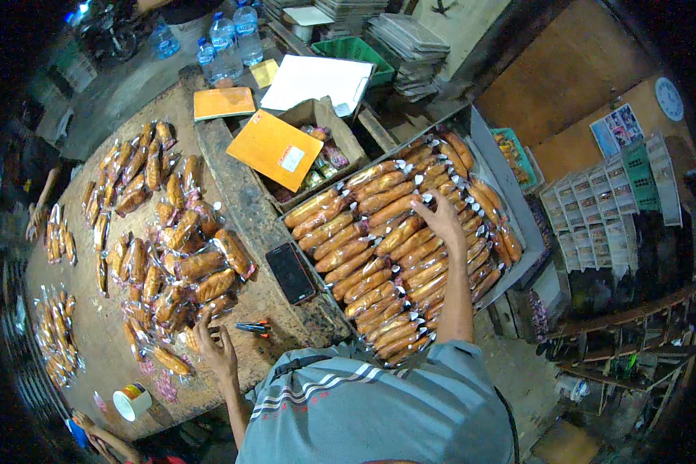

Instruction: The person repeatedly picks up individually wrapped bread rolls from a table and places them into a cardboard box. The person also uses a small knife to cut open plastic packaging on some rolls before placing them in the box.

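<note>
My right hand reaches over a grey tray packed with rows of long, clear-wrapped bread rolls. Its fingers are apart and bent, with the tips at the rolls in the upper middle; nothing is lifted in them. On the wooden table to the left, my left hand is at the near edge of a loose pile of wrapped bread rolls. The thumb and fingers there are spread, and no roll is gripped between them.
Between pile and tray lie a black phone and some pens. An orange notebook rests on a cardboard box. A white tub stands near left; water bottles stand far off. Another person's hands show lower left.
</note>
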The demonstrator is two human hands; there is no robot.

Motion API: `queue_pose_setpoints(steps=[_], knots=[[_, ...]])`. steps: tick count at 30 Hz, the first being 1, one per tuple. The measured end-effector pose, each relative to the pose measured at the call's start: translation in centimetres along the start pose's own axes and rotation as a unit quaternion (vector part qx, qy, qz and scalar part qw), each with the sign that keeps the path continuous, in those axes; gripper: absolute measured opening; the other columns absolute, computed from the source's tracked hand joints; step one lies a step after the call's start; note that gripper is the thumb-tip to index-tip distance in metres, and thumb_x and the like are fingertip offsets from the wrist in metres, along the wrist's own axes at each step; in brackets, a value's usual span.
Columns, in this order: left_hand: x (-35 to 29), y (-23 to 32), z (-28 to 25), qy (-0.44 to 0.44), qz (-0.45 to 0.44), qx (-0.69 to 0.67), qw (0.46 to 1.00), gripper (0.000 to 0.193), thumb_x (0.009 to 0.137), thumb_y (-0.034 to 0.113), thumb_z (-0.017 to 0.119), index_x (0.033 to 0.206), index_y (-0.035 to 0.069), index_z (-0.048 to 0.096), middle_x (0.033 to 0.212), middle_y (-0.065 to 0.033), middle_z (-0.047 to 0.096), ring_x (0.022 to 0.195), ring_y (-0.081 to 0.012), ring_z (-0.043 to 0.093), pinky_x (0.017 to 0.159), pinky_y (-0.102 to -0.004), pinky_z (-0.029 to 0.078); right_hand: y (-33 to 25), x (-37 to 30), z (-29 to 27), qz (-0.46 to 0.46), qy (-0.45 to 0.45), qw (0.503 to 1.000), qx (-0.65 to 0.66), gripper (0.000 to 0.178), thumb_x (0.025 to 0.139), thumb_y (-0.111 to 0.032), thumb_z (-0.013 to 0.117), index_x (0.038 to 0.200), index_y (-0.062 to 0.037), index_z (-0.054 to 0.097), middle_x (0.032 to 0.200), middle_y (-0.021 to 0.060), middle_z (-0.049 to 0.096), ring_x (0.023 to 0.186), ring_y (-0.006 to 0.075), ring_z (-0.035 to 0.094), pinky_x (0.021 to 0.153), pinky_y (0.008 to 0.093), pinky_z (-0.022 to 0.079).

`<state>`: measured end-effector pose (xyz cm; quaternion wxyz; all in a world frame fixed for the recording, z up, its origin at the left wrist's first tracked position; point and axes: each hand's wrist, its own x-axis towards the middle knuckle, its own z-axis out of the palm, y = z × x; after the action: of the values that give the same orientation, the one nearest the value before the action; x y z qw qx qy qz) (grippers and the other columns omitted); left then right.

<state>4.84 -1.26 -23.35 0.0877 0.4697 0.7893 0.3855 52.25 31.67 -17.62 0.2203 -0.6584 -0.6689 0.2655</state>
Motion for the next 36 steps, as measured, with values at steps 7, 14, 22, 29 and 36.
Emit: queue_pose_setpoints(steps=[7,14,22,29,36], knots=[[0.8,0.5,0.0,0.002,-0.010,0.034,0.999,0.041,0.098,0.002,0.064,0.139,0.007,0.063,0.117,-0.0120,0.062,0.088,-0.0210,0.064,0.069,-0.0337,0.052,1.2,0.0,1.9,0.014,0.088,0.996,-0.010,0.068,0.093,-0.052,0.077,0.129,0.0044,0.068,0.120,0.0298,0.072,0.115,0.0394,0.070,0.097,0.0461,0.052],[0.6,-0.3,0.2,-0.001,-0.009,0.006,1.000,0.039,0.098,0.004,0.065,0.137,0.006,0.062,0.114,-0.0119,0.060,0.087,-0.0216,0.064,0.071,-0.0336,0.053,0.8,-0.9,0.6,0.014,-0.009,0.999,0.031,0.060,0.092,-0.051,0.079,0.116,0.0032,0.071,0.095,0.0202,0.075,0.089,0.0378,0.071,0.087,0.0458,0.055],[0.7,-0.4,0.1,-0.015,-0.005,0.000,1.000,0.041,0.098,0.005,0.066,0.139,0.006,0.060,0.114,-0.0128,0.060,0.090,-0.0213,0.065,0.074,-0.0337,0.053,-1.2,-0.4,1.5,0.005,0.064,0.997,-0.037,0.047,0.093,-0.038,0.081,0.125,-0.0073,0.067,0.115,0.0205,0.075,0.111,0.0404,0.071,0.096,0.0455,0.053],[0.1,-1.6,-0.6,0.023,-0.056,0.006,0.998,0.038,0.098,0.004,0.067,0.136,0.004,0.063,0.115,-0.0129,0.064,0.088,-0.0215,0.066,0.076,-0.0349,0.054,0.0,0.2,1.9,-0.048,0.063,0.994,0.080,0.045,0.094,-0.036,0.080,0.120,-0.0008,0.069,0.095,0.0087,0.072,0.084,0.0189,0.064,0.082,0.0373,0.052],[-0.4,-4.2,-1.5,0.048,-0.119,-0.018,0.992,0.037,0.100,0.004,0.064,0.137,0.002,0.062,0.115,-0.0161,0.072,0.099,-0.0256,0.071,0.084,-0.0380,0.057,0.3,0.2,2.1,-0.040,0.099,0.994,-0.012,0.046,0.091,-0.042,0.082,0.094,0.0007,0.066,0.079,0.0102,0.066,0.074,0.0246,0.060,0.074,0.0413,0.050]])
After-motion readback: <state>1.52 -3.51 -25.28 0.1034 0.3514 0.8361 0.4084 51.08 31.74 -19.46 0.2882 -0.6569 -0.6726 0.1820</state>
